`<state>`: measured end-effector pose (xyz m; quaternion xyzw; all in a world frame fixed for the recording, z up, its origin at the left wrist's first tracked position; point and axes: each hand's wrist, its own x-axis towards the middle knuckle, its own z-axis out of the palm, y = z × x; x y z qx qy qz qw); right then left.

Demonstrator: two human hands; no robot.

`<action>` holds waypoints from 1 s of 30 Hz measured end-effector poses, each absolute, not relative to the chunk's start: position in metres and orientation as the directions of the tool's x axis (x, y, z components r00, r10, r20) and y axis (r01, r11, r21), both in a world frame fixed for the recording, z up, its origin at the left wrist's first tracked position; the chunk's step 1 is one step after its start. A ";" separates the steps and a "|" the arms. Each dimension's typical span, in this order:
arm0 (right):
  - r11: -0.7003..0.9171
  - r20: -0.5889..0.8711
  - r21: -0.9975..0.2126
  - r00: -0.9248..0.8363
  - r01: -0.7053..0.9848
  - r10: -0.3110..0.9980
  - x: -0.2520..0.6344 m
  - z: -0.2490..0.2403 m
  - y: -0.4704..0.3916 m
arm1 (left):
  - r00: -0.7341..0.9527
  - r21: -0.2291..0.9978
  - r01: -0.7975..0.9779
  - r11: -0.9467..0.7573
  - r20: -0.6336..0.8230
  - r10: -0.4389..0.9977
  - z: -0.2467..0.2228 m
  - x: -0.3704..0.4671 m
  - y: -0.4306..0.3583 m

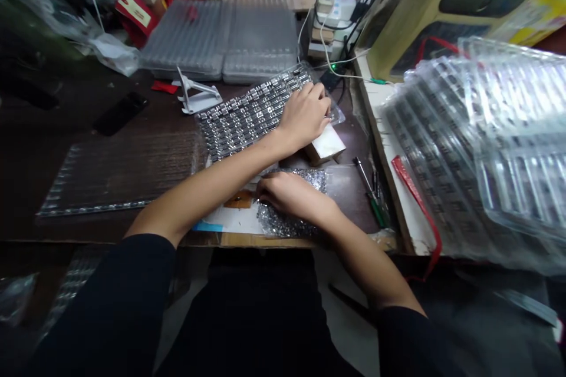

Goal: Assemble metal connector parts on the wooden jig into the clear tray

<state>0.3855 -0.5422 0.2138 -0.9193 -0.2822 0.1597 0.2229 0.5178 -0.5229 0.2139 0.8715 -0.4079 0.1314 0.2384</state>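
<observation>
My left hand [305,115] reaches across to the right end of a clear ribbed tray [245,115] filled with rows of shiny metal cylinders. Its fingers are curled down at the tray's end, and what they grip is hidden. Closer to me, my right hand [287,191] rests at the left side of a heap of small silvery metal parts [289,221]. Those fingers are bent together, with their tips hidden. Just left of them lies an orange-brown block [239,199]. A white-topped block [327,144] sits below my left hand.
A mostly unfilled clear tray [128,168] lies at left. Behind stand closed plastic cases [260,35], a white stand [197,94] and a dark phone [121,113]. A green-handled screwdriver [374,203] lies at right, beside a raised wooden edge [384,147] and stacked trays [446,153].
</observation>
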 end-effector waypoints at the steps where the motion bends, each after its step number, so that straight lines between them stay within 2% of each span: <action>1: -0.733 -0.167 -0.512 0.785 0.447 0.596 0.385 0.213 -0.542 | 0.645 0.326 -0.764 -0.557 0.423 -0.637 0.213 0.518 -0.524; 5: -0.695 -0.129 -0.559 0.781 0.452 0.611 0.385 0.210 -0.542 | 0.674 0.477 -0.732 -0.486 0.400 -0.622 0.224 0.512 -0.506; 9: -0.674 -0.049 -0.574 0.802 0.465 0.595 0.389 0.209 -0.541 | 0.710 0.655 -0.657 -0.372 0.373 -0.597 0.245 0.479 -0.447; 14: -0.678 -0.031 -0.584 0.822 0.447 0.569 0.390 0.209 -0.539 | 0.852 0.784 -0.482 -0.391 0.315 -0.419 0.227 0.416 -0.344; 18: -0.663 -0.025 -0.610 0.826 0.434 0.563 0.391 0.209 -0.534 | 0.937 0.768 -0.334 -0.547 0.209 -0.278 0.188 0.384 -0.296; 21: -0.661 -0.036 -0.622 0.827 0.421 0.561 0.392 0.207 -0.531 | 0.956 0.771 -0.279 -0.572 0.165 -0.243 0.171 0.374 -0.287; 25: -0.660 -0.061 -0.633 0.824 0.404 0.563 0.394 0.204 -0.529 | 0.945 0.768 -0.311 -0.560 0.186 -0.270 0.166 0.373 -0.289; 30: -0.661 -0.057 -0.634 0.828 0.402 0.558 0.394 0.203 -0.529 | 0.907 0.682 -0.408 -0.606 0.226 -0.356 0.168 0.375 -0.291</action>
